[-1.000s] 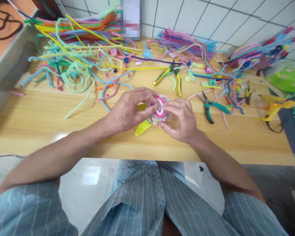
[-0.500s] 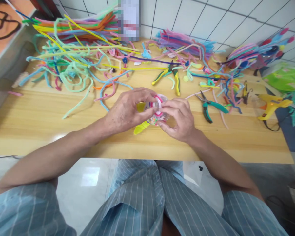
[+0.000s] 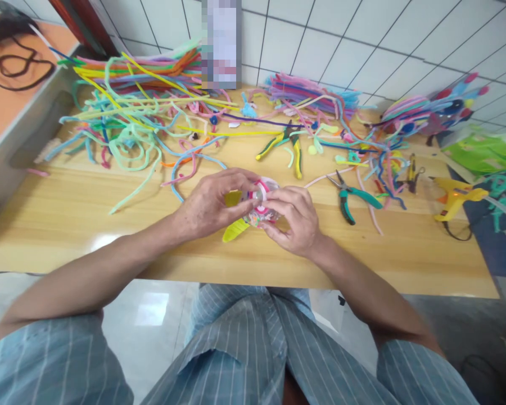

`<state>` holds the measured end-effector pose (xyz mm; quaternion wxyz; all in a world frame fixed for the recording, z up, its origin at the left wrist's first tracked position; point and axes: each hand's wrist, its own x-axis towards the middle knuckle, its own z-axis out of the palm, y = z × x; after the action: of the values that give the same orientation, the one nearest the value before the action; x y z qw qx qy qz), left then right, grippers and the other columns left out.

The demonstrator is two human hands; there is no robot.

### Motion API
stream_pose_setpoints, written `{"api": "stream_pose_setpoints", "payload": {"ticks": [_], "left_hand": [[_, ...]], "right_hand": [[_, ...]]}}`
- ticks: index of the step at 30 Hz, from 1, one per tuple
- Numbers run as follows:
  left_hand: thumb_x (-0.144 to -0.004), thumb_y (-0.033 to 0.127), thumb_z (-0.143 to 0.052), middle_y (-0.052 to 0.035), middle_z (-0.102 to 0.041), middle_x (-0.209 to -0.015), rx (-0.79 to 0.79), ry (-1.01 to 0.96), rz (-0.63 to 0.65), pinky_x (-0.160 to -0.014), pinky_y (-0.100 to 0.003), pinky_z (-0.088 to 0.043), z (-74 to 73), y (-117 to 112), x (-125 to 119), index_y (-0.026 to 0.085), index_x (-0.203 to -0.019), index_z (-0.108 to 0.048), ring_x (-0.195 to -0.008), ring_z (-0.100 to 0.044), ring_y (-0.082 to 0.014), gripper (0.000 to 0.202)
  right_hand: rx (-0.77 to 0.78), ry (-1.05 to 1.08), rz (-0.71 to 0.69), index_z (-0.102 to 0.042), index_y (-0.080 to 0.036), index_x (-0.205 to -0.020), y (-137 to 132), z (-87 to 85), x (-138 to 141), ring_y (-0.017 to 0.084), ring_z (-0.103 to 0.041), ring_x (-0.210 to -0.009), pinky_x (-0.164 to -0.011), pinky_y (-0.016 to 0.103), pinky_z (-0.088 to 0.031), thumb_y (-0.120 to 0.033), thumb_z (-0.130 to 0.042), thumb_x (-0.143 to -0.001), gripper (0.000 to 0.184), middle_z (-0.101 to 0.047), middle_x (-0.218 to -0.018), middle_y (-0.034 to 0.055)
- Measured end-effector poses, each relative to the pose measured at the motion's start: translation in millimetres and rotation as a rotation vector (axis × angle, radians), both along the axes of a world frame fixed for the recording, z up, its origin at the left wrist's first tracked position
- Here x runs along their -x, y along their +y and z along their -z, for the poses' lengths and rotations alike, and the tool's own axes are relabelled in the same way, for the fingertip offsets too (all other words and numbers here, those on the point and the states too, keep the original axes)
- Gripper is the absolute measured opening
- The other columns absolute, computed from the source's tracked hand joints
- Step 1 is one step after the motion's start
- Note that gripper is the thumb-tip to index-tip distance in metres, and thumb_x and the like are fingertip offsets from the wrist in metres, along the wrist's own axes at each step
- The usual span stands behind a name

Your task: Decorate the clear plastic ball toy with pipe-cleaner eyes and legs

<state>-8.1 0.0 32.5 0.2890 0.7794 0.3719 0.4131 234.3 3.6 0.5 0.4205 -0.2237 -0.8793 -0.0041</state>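
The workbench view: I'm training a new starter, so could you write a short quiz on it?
1. True or false: the left hand and the right hand both touch the clear item with the pink ring.
2. Which tool is furthest right in view? A) teal-handled pliers B) glue gun C) hammer
3. Fill in: the open pliers just beyond the hands have mainly ___ handles.
Key: 1 true; 2 B; 3 yellow.

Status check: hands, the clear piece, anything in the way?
Left hand and right hand both gripping the clear piece. Pink-rimmed, partly covered. Teal pliers right of right hand, not touching it; seemingly not in the way.
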Motion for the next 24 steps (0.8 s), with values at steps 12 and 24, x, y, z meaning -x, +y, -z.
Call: {"api": "stream_pose_setpoints", "payload": {"ticks": [12,24], "left_hand": [[-0.101,0.027,-0.075,-0.0131,-0.081,-0.127,-0.028,0.029,0.007,-0.101,-0.035,-0.064,-0.2,1.1,2.9,0.021,-0.110,-0.075,-0.115,-0.079,-0.0210,0.011],[-0.100,0.030,-0.076,-0.0151,-0.080,-0.128,-0.020,-0.029,0.017,-0.104,-0.039,-0.063,8.1,1.7,1.5,0.020,-0.110,-0.075,-0.119,-0.078,-0.0239,0.014]], "right_hand": [[0.082,0.016,-0.006,-0.061,-0.025,-0.142,1.0,1.5,-0.6,0.028,-0.072,-0.117,-0.097,0.047,-0.060,-0.033,-0.075,-0.100,0.045,-0.079,-0.122,0.0096],[0.083,-0.081,0.011,-0.059,-0.027,-0.147,6.0,-4.1,-7.2,0.031,-0.072,-0.115,-0.095,0.050,-0.060,-0.037,-0.074,-0.097,0.053,-0.074,-0.128,0.0122]]}}
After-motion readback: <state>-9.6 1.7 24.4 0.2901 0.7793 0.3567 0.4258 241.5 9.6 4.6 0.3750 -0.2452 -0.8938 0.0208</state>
